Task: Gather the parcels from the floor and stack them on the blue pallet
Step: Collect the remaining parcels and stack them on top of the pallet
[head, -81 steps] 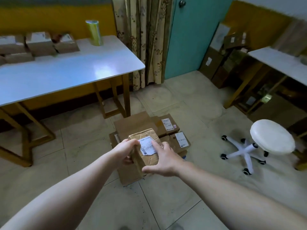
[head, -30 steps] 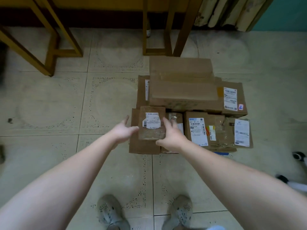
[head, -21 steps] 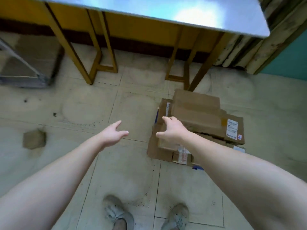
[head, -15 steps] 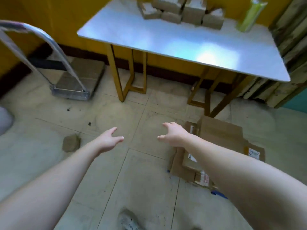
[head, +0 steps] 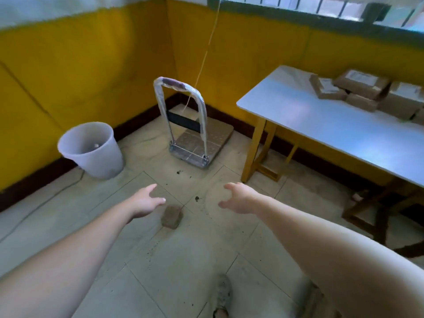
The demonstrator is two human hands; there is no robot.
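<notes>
The small parcel (head: 172, 216) lies on the floor, well short of the trolley (head: 195, 138). Your left hand (head: 146, 201) and right hand (head: 238, 198) hover there too, fingers loosely spread, empty. Grab one-sidedly and it may skid away.

yellow walls (head: 80, 72) meet above a pale tiled floor (head: 183, 271), with a white bucket (head: 91, 150), a trolley (head: 195, 138) and a white-topped bench (head: 321, 120) below a barred window (head: 321, 5).

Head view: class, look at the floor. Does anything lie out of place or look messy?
Yes. One small brown parcel lies alone on the floor tiles, askew to the grout lines, and dark specks are scattered around it, like spilled dirt.
</notes>
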